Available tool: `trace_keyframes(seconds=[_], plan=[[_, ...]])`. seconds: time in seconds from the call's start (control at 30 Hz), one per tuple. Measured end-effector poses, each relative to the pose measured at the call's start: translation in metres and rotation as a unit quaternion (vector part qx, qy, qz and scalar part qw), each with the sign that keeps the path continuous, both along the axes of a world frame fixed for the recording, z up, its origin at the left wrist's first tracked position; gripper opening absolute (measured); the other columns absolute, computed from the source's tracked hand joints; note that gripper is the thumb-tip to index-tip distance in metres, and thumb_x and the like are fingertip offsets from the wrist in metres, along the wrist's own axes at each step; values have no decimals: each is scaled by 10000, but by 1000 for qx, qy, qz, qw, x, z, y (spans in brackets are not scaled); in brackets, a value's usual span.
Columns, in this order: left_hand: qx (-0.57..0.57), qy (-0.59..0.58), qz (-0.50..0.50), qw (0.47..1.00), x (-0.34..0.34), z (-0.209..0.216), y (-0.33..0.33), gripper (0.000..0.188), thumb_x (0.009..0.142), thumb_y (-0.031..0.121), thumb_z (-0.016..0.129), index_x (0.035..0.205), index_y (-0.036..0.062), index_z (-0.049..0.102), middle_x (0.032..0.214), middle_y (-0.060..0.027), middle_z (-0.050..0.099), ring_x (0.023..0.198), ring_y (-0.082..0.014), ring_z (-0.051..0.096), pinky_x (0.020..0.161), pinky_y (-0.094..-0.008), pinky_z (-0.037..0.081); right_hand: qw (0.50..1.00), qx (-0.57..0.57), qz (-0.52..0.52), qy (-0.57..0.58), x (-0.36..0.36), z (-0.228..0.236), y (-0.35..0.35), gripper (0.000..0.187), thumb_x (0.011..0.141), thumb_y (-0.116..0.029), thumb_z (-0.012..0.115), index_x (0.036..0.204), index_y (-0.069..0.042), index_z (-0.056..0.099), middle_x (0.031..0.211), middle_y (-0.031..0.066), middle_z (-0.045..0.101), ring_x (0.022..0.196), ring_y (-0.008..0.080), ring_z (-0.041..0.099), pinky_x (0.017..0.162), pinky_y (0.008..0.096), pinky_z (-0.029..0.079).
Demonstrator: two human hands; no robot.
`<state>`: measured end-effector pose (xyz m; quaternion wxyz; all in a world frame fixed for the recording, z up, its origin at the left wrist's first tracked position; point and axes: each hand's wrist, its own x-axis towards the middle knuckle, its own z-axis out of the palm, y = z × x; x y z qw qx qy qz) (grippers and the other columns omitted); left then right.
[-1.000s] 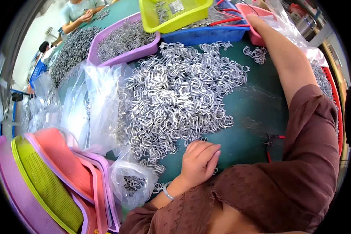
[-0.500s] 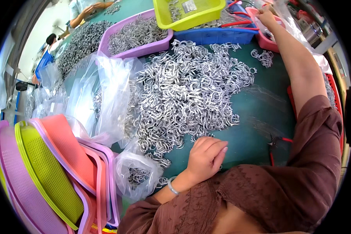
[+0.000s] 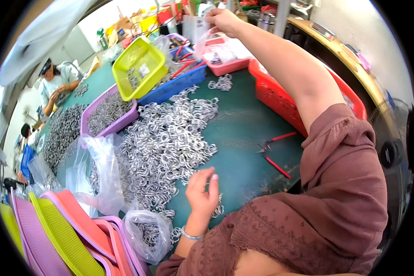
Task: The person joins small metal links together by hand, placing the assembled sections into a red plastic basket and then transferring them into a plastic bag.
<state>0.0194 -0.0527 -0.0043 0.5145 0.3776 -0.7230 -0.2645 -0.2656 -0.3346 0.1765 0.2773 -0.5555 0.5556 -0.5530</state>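
My right hand [image 3: 223, 22] is stretched to the far side of the table, its fingers pinching a clear plastic bag [image 3: 198, 34] with a marked pale panel. Below that hand is a pink tray [image 3: 237, 65] with clear plastic in it. My left hand [image 3: 201, 195] rests by the near right edge of a large pile of silver ring-shaped metal parts [image 3: 165, 133]; its thumb stands apart from the fingers and it appears to hold nothing. A few loose parts [image 3: 219, 210] lie beside its wrist. Cutting pliers with red handles [image 3: 277, 170] lie on the green table.
A red basket [image 3: 280, 103] sits under my right forearm. A blue tray [image 3: 170, 83], a yellow-green basket [image 3: 158, 69] and a purple tray [image 3: 132, 116] stand behind the pile. Stacked baskets [image 3: 62, 234] and a clear bag of parts [image 3: 163, 248] are at left. Another person [image 3: 55, 87] sits farther back.
The view has swung to the right. My right hand has lifted from the pink tray area with the plastic bag. My left hand's fingers have loosened from a curled pose.
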Motion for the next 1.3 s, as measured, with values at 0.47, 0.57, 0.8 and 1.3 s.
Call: trace_keyframes(seconds=[0.47, 0.57, 0.8, 1.3], plan=[[311, 304, -360, 825, -105, 117, -48, 459, 864, 297, 497, 1219, 48, 346, 1052, -123, 512, 870, -203, 531, 717, -303, 447, 958, 48, 283, -6, -10, 24, 255, 91, 828, -88, 538, 884, -17, 533, 818, 38, 559, 725, 121, 561, 654, 258, 498], [251, 282, -329, 866, -145, 122, -36, 289, 853, 212, 520, 1066, 18, 504, 926, -87, 584, 765, -157, 564, 661, -257, 459, 964, 56, 259, -28, -29, 18, 283, 172, 843, -158, 538, 941, -20, 508, 835, 57, 563, 719, 128, 571, 635, 270, 502], [184, 329, -281, 883, -218, 134, -8, 209, 822, 87, 556, 990, -37, 554, 932, -70, 585, 800, -132, 548, 688, -243, 435, 973, 135, 184, 21, -86, 27, 362, 744, 682, -284, 726, 1221, 49, 336, 981, 183, 517, 679, 214, 585, 581, 293, 521], [296, 345, -332, 826, -240, 121, -16, 186, 868, 143, 495, 1002, 23, 540, 877, -56, 594, 754, -168, 592, 619, -297, 499, 784, -36, -48, 617, -184, 85, 425, 130, 592, 8, 515, 699, -41, 571, 630, 143, 550, 589, 248, 533, 557, 347, 413]])
